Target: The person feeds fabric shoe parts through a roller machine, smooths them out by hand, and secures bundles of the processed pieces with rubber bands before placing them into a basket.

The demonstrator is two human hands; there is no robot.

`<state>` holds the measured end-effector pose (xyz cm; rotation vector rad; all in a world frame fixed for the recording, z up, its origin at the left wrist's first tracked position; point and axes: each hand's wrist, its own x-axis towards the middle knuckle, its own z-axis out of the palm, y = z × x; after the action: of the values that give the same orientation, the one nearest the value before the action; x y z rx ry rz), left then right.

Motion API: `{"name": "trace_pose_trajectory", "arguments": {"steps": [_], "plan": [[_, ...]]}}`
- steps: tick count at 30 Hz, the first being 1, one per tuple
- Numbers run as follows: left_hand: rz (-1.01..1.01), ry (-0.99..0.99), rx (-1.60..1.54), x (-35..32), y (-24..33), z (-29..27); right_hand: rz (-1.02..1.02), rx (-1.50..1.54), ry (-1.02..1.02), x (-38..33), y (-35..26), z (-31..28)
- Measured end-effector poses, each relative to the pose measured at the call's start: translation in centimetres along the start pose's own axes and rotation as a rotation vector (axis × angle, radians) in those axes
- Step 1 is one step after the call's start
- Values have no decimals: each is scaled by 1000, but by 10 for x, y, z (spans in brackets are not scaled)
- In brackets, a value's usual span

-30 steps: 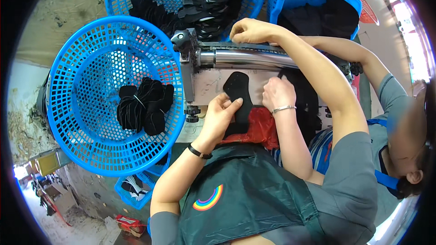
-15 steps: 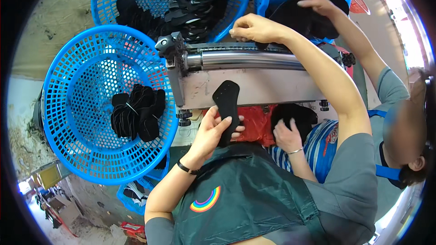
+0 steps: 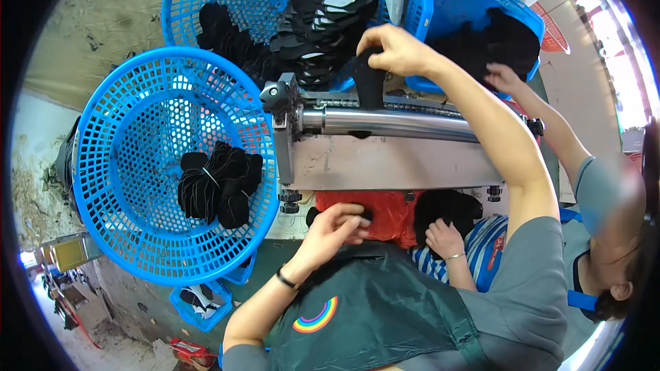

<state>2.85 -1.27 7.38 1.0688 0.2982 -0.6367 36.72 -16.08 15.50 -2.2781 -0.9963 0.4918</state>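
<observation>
My right hand (image 3: 395,53) pinches the upper end of a flat black shaped piece (image 3: 370,86), which stands at the metal roller (image 3: 399,122) of the machine. A small dark end shows under the roller, directly below it. Over the red plastic (image 3: 388,216) in front of the machine, my left hand (image 3: 335,230) has its fingers curled. Black material (image 3: 313,216) shows on both sides of these fingers, though most of it is hidden behind them. A pale board (image 3: 385,161) lies between the roller and my left hand.
At left, a round blue basket (image 3: 93,216) holds a tied black bundle (image 3: 218,185). Another blue basket (image 3: 180,0) with stacked black pieces stands behind. A co-worker's hand (image 3: 505,79) is by a blue crate (image 3: 421,10); the other hand (image 3: 445,237) touches a black pile (image 3: 447,213).
My right hand now holds a black piece upright at the roller. My left hand has lowered from holding a piece upright. The co-worker's far hand has drawn back from the black material in the crate.
</observation>
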Motion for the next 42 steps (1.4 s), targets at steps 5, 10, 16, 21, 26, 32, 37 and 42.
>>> {"name": "trace_pose_trajectory", "arguments": {"steps": [5,10,16,21,26,32,37,42], "plan": [[-5,201,-74,-31,-22,-24,-141,195,518,43,-34,-52],[-6,311,-106,-39,-37,-30,123,471,854,107,0,-57],[23,381,-135,-51,-58,-50,455,534,785,72,50,7],[-2,435,-145,-80,-96,-80,85,-191,355,-68,0,58],[-39,409,-68,-76,-93,-91,364,-388,238,-78,-30,106],[73,412,121,-61,-97,-97,292,-423,94,-19,-46,124],[316,252,718,-11,-102,-70,245,-458,-153,11,-49,128],[692,273,1145,62,-117,-44,340,-512,289,40,-4,137]]}}
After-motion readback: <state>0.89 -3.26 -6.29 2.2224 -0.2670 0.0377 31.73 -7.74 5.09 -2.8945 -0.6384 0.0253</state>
